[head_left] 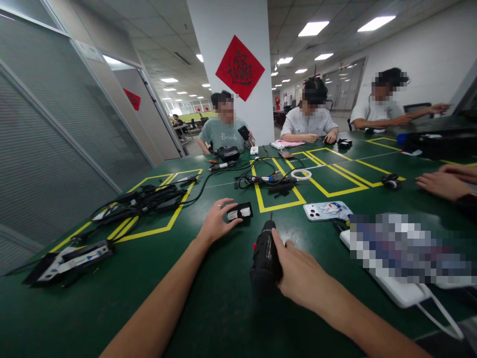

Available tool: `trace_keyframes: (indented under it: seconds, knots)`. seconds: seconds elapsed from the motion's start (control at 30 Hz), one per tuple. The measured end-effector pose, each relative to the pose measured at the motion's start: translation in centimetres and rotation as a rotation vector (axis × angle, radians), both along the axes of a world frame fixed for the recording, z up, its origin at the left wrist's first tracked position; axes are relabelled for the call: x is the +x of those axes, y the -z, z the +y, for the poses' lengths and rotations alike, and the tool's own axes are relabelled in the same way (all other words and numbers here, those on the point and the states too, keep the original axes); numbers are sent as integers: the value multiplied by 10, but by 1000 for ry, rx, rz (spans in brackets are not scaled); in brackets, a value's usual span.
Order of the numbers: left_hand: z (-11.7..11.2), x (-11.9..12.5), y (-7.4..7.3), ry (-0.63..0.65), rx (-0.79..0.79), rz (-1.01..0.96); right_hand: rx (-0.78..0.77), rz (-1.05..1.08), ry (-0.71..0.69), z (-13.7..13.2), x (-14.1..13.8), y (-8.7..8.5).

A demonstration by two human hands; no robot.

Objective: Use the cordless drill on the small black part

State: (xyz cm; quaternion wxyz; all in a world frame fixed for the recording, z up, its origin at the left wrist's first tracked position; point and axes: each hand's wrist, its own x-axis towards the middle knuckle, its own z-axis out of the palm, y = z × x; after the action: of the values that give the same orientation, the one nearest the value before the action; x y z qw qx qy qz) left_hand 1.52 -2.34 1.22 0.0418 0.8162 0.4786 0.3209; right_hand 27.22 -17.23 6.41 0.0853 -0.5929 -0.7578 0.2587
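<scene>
Both forearms (175,283) are cut off by the lower edge. The right grip (298,271) is closed around a black power screwdriver (263,263) above the desk (219,278), bit pointing away, lower end blurred. The left grip (214,222) curves thumb and fingers about the left end of a small black tray (249,209); whether they press cannot be told. The tray, on the desk, contains a partly covered white piece (243,213). Beyond: yellow tape (170,225), seated people (309,122), a white pillar (257,114)
</scene>
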Motion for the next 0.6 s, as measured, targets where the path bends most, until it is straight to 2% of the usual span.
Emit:
trace_keyframes:
  seconds: [0.1,0.2,0.43,0.5,0.6]
  knots:
    - [-4,2,-1,73,29,116,1,-104,-44,7,-15,3]
    - [-3,4,-2,105,31,159,1,-144,-2,9,-27,4]
    - [-3,7,0,45,91,272,22,-104,61,10,-36,14]
    - [-5,8,-1,27,115,281,22,-95,66,8,-36,12]
    - [-9,10,-5,9,168,250,27,-92,49,7,-33,-3]
